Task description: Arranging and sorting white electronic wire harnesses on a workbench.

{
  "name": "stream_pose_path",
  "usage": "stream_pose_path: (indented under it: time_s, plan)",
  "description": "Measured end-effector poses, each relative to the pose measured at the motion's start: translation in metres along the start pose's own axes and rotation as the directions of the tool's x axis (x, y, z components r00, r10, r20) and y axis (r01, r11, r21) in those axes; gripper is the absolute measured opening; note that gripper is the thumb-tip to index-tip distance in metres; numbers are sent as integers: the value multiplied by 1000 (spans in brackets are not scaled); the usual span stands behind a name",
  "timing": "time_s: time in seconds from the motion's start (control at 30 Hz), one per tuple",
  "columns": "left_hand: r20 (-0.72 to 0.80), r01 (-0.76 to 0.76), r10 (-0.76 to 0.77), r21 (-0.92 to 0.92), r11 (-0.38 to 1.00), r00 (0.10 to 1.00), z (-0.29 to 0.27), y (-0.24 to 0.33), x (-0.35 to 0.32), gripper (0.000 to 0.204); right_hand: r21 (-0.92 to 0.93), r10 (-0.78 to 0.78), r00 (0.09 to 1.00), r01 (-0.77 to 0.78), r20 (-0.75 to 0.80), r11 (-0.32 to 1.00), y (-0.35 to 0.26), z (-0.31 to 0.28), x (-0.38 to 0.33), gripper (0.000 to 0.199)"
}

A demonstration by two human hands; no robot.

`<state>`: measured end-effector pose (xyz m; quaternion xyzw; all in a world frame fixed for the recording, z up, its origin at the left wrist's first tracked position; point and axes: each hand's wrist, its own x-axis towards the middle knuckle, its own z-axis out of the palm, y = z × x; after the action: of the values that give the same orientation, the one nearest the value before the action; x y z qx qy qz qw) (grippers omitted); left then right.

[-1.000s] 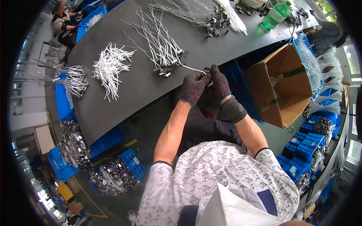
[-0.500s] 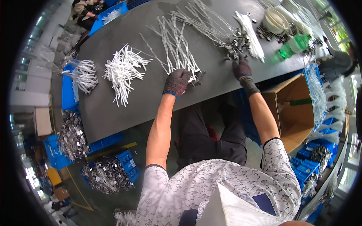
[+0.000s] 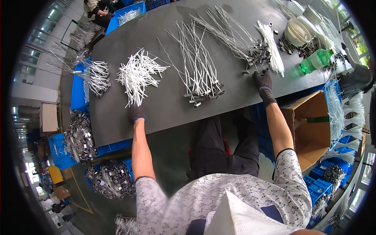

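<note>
Reaching out over the dark grey worktable (image 3: 164, 105), my hands are spread well apart, both in dark knit gloves. My left hand (image 3: 136, 113) rests at the near end of the loose heap of short white plastic strips (image 3: 137, 74); I cannot tell whether its fingers have closed on one. My right hand (image 3: 263, 80) lies flat, fingers touching the small grey metal clips (image 3: 256, 55) that end the long white wires (image 3: 227, 31). Between my hands lies another fan of clipped white wires (image 3: 197, 66).
</note>
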<state>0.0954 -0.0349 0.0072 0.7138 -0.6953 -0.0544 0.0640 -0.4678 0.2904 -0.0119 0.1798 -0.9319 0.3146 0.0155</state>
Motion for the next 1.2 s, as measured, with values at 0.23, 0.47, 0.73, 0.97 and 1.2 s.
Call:
stream_pose_path:
  time_s: [0.23, 0.47, 0.73, 0.97, 1.2]
  plan:
    - [104, -50, 48, 17, 999, 993, 37, -29, 32, 35, -119, -145, 981, 161, 131, 980, -14, -3, 3, 42]
    - [479, 341, 40, -679, 650, 877, 40, -6, -7, 17, 655, 199, 821, -552, 535, 517, 32, -61, -54, 35]
    - [724, 734, 123, -671, -106, 679, 38, -18, -45, 10, -163, -300, 910, 355, 287, 921, 145, -103, -173, 22]
    - [633, 744, 390, -561, -364, 668, 14, 71, -104, 5, -385, 164, 390, 599, 906, 702, 408, -151, -340, 13]
    - [460, 801, 698, -530, -280, 549, -11, 226, -208, 11, -8, -274, 859, 308, 433, 951, 209, -174, -355, 10]
